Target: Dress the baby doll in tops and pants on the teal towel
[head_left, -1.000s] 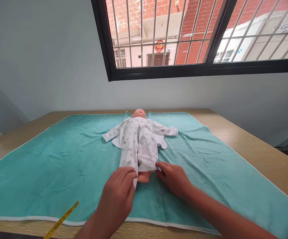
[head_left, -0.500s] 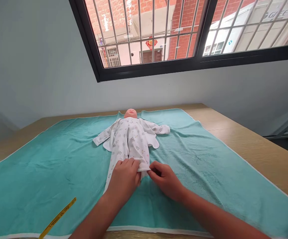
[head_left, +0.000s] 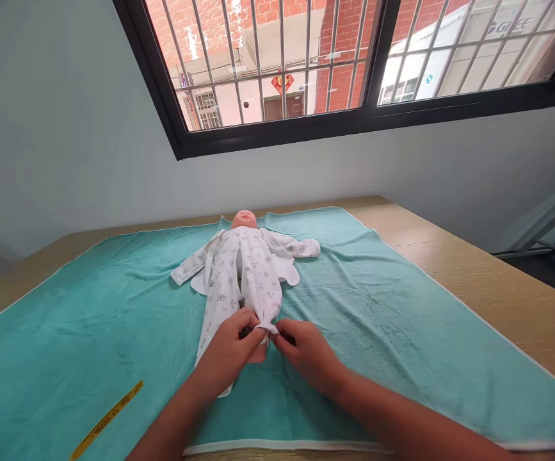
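A baby doll (head_left: pixel 244 219) lies on its back in white printed clothes, head away from me. Its printed jacket (head_left: pixel 284 246) has both sleeves spread out sideways. White printed trousers (head_left: pixel 219 301) cover the legs, with a dark gap between the two legs. My left hand (head_left: pixel 233 342) is closed in a pinch on the cuff of the right-side trouser leg. At the other edge of that cuff, my right hand (head_left: pixel 301 346) pinches the fabric too, and the cloth is gathered between them. A bare doll foot (head_left: pixel 258 354) shows just below the cuff.
A teal blanket (head_left: pixel 378 339) with white edging covers most of the wooden table (head_left: pixel 450 269). Near the front left lies a yellow strip with dark print (head_left: pixel 107 419). Beyond the table are a grey wall (head_left: pixel 267 182) and a barred window (head_left: pixel 277 121).
The cuff was spread wide and flat; now it is bunched narrow between my fingers. My left hand has turned into a pinch, and the doll's foot has come into view.
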`<state>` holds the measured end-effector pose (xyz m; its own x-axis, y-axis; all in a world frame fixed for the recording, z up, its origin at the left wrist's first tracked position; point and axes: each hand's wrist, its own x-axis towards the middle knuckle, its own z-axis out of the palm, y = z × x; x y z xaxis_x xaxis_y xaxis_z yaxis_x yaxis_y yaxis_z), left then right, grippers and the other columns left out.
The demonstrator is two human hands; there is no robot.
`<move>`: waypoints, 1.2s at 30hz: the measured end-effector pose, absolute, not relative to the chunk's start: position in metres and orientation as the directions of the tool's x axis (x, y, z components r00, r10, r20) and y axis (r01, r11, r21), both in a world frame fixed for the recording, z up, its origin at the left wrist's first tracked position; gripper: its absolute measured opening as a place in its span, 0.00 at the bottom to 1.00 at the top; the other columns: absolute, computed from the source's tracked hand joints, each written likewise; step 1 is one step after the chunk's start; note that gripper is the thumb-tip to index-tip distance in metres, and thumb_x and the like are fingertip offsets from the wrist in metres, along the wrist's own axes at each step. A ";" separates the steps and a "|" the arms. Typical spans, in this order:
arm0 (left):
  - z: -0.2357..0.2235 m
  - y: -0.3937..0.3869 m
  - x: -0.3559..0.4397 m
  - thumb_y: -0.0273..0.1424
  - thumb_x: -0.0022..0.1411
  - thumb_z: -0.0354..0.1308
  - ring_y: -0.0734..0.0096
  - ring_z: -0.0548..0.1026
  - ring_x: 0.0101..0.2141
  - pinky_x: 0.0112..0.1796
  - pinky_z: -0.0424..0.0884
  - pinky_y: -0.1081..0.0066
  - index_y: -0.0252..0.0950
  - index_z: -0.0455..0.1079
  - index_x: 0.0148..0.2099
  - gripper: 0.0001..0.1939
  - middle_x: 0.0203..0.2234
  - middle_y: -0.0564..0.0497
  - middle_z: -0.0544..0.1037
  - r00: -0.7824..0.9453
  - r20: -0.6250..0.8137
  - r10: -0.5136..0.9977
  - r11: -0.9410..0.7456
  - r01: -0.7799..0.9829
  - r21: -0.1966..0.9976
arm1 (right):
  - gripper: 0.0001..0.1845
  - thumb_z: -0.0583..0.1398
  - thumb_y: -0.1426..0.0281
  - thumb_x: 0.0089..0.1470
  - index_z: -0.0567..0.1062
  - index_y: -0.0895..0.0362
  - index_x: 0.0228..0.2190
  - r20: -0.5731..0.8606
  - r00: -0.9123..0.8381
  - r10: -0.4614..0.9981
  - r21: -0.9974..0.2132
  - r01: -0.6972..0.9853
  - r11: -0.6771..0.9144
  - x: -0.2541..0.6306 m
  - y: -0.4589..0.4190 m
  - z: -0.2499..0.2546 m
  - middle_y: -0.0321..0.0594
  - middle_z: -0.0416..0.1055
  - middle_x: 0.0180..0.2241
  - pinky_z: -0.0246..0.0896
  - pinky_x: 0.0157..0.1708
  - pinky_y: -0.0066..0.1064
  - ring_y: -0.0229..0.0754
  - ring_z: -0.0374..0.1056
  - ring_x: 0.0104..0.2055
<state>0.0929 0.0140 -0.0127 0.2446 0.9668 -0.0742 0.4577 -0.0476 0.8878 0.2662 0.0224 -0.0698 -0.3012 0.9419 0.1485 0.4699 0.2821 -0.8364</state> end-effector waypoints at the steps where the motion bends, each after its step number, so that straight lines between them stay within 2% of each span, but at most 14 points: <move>1: -0.016 0.014 0.093 0.40 0.62 0.52 0.74 0.63 0.27 0.29 0.61 0.74 0.37 0.57 0.28 0.15 0.25 0.56 0.65 0.242 -0.057 0.969 -0.071 0.489 0.870 | 0.15 0.55 0.69 0.57 0.62 0.57 0.19 0.144 -0.302 0.942 -0.868 0.418 0.267 0.267 0.023 -0.069 0.30 0.58 0.19 0.44 0.25 0.27 0.33 0.52 0.24; 4: -0.029 0.014 0.091 0.41 0.59 0.56 0.72 0.64 0.28 0.29 0.60 0.73 0.39 0.55 0.29 0.16 0.26 0.56 0.65 0.209 0.071 0.975 -0.193 0.650 0.735 | 0.17 0.54 0.67 0.58 0.62 0.57 0.19 0.072 -0.326 0.943 -0.959 0.236 0.155 0.271 0.023 -0.063 0.30 0.56 0.18 0.45 0.24 0.26 0.32 0.51 0.22; 7: -0.039 0.011 0.091 0.33 0.59 0.55 0.68 0.68 0.32 0.32 0.62 0.70 0.39 0.60 0.34 0.07 0.30 0.53 0.69 0.238 0.245 0.940 -0.335 0.784 0.523 | 0.18 0.54 0.63 0.59 0.66 0.57 0.20 -0.044 -0.345 0.938 -0.989 0.145 0.007 0.272 0.022 -0.059 0.30 0.58 0.17 0.47 0.22 0.26 0.32 0.51 0.20; 9: -0.042 0.009 0.091 0.30 0.60 0.52 0.65 0.70 0.34 0.35 0.64 0.68 0.39 0.63 0.37 0.02 0.32 0.51 0.71 0.272 0.308 0.912 -0.391 0.805 0.446 | 0.20 0.54 0.61 0.60 0.68 0.58 0.20 -0.062 -0.336 0.940 -0.989 0.147 -0.013 0.272 0.022 -0.060 0.31 0.60 0.17 0.49 0.23 0.26 0.32 0.53 0.20; 11: -0.041 0.006 0.091 0.29 0.61 0.50 0.64 0.72 0.35 0.36 0.65 0.67 0.39 0.65 0.40 0.05 0.32 0.50 0.73 0.252 0.311 0.916 -0.379 0.795 0.473 | 0.19 0.55 0.60 0.59 0.72 0.58 0.22 0.001 -0.331 0.944 -0.982 0.178 0.063 0.271 0.023 -0.063 0.32 0.63 0.19 0.51 0.24 0.26 0.33 0.56 0.21; 14: -0.036 0.004 0.091 0.29 0.61 0.50 0.67 0.73 0.33 0.35 0.67 0.68 0.39 0.66 0.44 0.09 0.33 0.51 0.75 0.161 0.210 0.964 -0.261 0.718 0.645 | 0.10 0.58 0.63 0.57 0.78 0.54 0.34 0.129 -0.305 0.944 -0.925 0.306 0.225 0.269 0.022 -0.068 0.32 0.68 0.23 0.52 0.27 0.26 0.35 0.59 0.25; 16: -0.033 0.004 0.090 0.30 0.61 0.50 0.68 0.74 0.32 0.35 0.69 0.69 0.40 0.66 0.45 0.09 0.35 0.52 0.76 0.147 0.124 0.981 -0.189 0.622 0.760 | 0.11 0.61 0.65 0.54 0.77 0.52 0.40 0.165 -0.276 0.947 -0.863 0.424 0.274 0.268 0.022 -0.071 0.31 0.68 0.24 0.52 0.28 0.27 0.35 0.60 0.26; 18: -0.033 0.005 0.090 0.31 0.61 0.50 0.69 0.74 0.32 0.35 0.70 0.69 0.39 0.66 0.45 0.10 0.36 0.51 0.76 0.173 0.069 0.983 -0.153 0.541 0.827 | 0.10 0.62 0.67 0.52 0.76 0.51 0.39 0.182 -0.268 0.946 -0.800 0.519 0.301 0.267 0.022 -0.073 0.30 0.68 0.23 0.50 0.28 0.27 0.35 0.60 0.25; 21: -0.039 0.007 0.091 0.31 0.60 0.52 0.67 0.74 0.35 0.36 0.71 0.68 0.39 0.66 0.45 0.10 0.37 0.50 0.75 0.191 0.077 0.978 -0.173 0.559 0.811 | 0.03 0.58 0.71 0.53 0.74 0.53 0.31 0.219 -0.286 0.933 -0.740 0.574 0.350 0.264 0.024 -0.076 0.30 0.67 0.23 0.48 0.28 0.27 0.34 0.59 0.25; 25: -0.049 0.007 0.091 0.28 0.58 0.54 0.65 0.73 0.38 0.39 0.72 0.65 0.39 0.66 0.47 0.13 0.38 0.49 0.73 0.195 0.204 0.959 -0.282 0.673 0.684 | 0.08 0.56 0.76 0.49 0.63 0.56 0.21 0.295 -0.286 0.912 -0.702 0.583 0.409 0.263 0.022 -0.075 0.30 0.62 0.21 0.44 0.26 0.26 0.32 0.54 0.24; 27: -0.051 0.006 0.088 0.24 0.55 0.53 0.63 0.73 0.40 0.41 0.72 0.63 0.38 0.66 0.47 0.16 0.39 0.48 0.73 0.220 0.297 0.929 -0.360 0.717 0.596 | 0.10 0.56 0.76 0.47 0.59 0.56 0.19 0.347 -0.368 0.862 -0.682 0.532 0.502 0.264 0.017 -0.072 0.30 0.59 0.20 0.43 0.25 0.27 0.32 0.51 0.23; 31: -0.053 -0.001 0.079 0.18 0.49 0.51 0.58 0.71 0.42 0.42 0.72 0.59 0.36 0.64 0.51 0.25 0.41 0.45 0.73 0.285 0.479 0.830 -0.451 0.848 0.278 | 0.10 0.56 0.76 0.46 0.59 0.56 0.20 0.399 -0.652 0.645 -0.603 0.343 0.720 0.271 0.006 -0.067 0.30 0.58 0.21 0.42 0.25 0.27 0.32 0.49 0.23; 34: -0.055 -0.010 0.074 0.17 0.50 0.49 0.57 0.72 0.41 0.39 0.73 0.60 0.35 0.63 0.53 0.27 0.42 0.43 0.74 0.366 0.566 0.738 -0.474 0.879 0.049 | 0.08 0.57 0.77 0.43 0.61 0.56 0.21 0.356 -0.727 0.587 -0.620 0.286 0.731 0.277 0.007 -0.066 0.29 0.57 0.21 0.43 0.25 0.26 0.32 0.49 0.23; 36: -0.057 -0.018 0.075 0.16 0.49 0.47 0.58 0.74 0.39 0.38 0.73 0.61 0.35 0.64 0.53 0.28 0.42 0.42 0.74 0.412 0.591 0.694 -0.495 0.869 -0.024 | 0.08 0.57 0.76 0.43 0.61 0.56 0.21 0.313 -0.746 0.588 -0.679 0.257 0.688 0.280 0.010 -0.065 0.28 0.56 0.20 0.45 0.25 0.25 0.31 0.50 0.23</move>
